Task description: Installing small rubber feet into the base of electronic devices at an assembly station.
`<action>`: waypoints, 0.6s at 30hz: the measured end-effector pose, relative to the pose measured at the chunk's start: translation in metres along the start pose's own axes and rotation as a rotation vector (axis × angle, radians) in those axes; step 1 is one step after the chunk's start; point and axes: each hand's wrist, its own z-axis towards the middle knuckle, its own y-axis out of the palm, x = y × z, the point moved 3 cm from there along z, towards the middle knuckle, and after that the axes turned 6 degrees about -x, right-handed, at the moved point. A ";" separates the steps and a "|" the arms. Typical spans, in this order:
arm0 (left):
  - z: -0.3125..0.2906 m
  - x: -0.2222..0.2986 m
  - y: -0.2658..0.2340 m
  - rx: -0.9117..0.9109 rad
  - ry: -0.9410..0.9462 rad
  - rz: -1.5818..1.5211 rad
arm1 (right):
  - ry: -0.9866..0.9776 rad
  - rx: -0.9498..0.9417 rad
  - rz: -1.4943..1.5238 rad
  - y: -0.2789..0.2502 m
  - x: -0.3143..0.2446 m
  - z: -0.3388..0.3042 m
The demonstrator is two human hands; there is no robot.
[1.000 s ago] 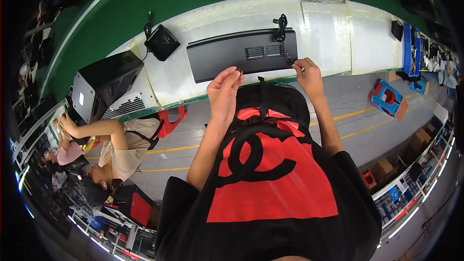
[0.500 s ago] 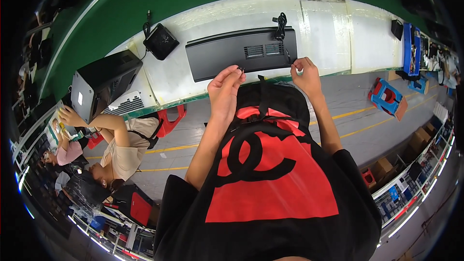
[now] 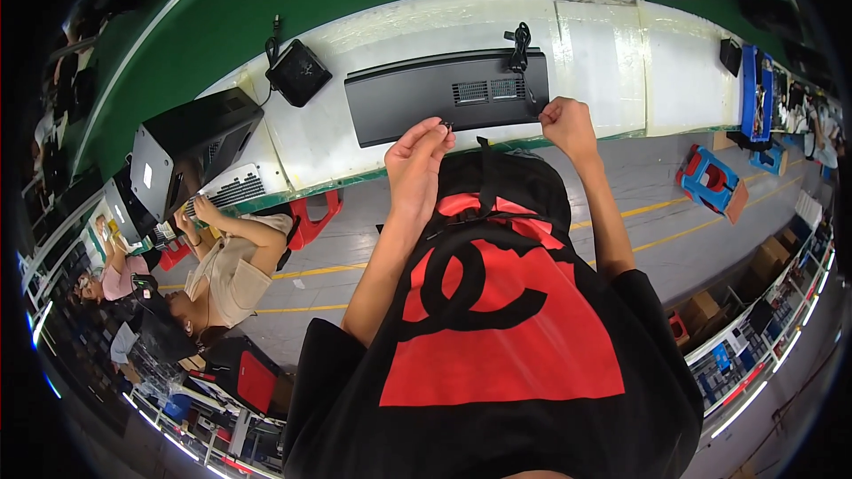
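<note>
A long dark grey casing (image 3: 399,98) with two vent grilles lies flat on the white bench in front of me. My left hand (image 3: 415,155) is over its near edge, thumb and fingers pinching a small dark piece (image 3: 445,126) too small to name. By the casing's right end, my right hand (image 3: 570,127) is closed, its fingers curled in; whatever may be in them is hidden. A coiled black cable (image 3: 518,49) rests on the casing's far right corner, and its thin loose end runs toward my right hand.
To the left stand a black box-shaped device (image 3: 298,74) with a cord and a larger black case (image 3: 195,151). Beside that case a co-worker (image 3: 240,257) sits, hands near it. A blue bin (image 3: 755,93) stands at the bench's right; a blue-and-red stool (image 3: 707,176) is on the floor.
My right hand has curled its fingers tighter and shifted slightly right. My left hand keeps its pinch almost in place. The co-worker's arms have moved in toward the black case.
</note>
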 end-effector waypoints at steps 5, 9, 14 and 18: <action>-0.001 0.002 0.002 0.024 -0.002 -0.017 | 0.188 0.019 0.048 0.001 0.013 0.004; -0.004 0.003 0.005 -0.001 0.002 -0.034 | 0.347 -0.065 0.317 -0.001 0.012 0.008; -0.011 0.008 0.023 -0.090 -0.032 -0.055 | 0.503 -0.136 0.435 0.002 0.023 0.020; -0.022 0.021 0.052 -0.282 -0.046 -0.098 | 0.287 -0.065 0.237 0.011 0.036 0.014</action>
